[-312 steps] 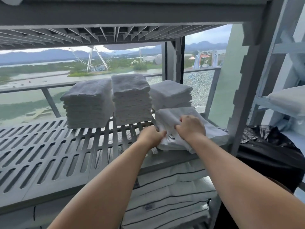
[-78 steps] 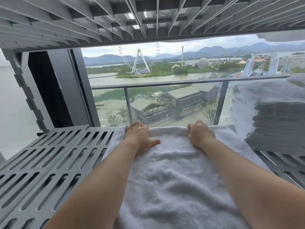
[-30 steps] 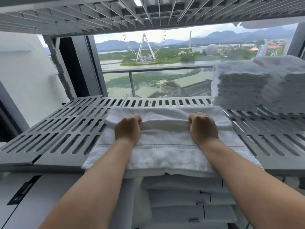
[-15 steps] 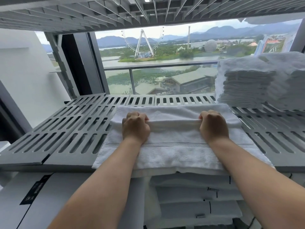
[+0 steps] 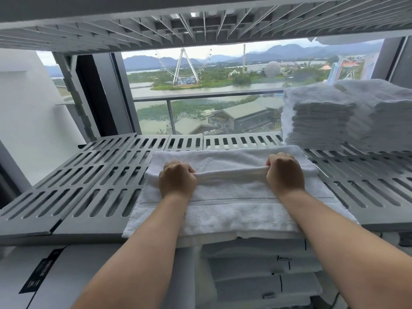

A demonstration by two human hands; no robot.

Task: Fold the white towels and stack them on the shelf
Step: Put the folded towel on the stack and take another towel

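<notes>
The white towel [image 5: 229, 195] is lying flat on the slotted shelf [image 5: 89, 188], beside the folded stacks [image 5: 330, 117]. The left hand [image 5: 177, 180] and right hand [image 5: 284, 171] are each pinching a raised fold, grip closed on cloth. Being soft, light and floppy, it is probably best held near both ends of the fold

Both forearms extended forward, roughly parallel. Left hand [image 5: 177, 180] and right hand [image 5: 284, 172] fisted, knuckles up, each pinching cloth, level with each other.
</notes>
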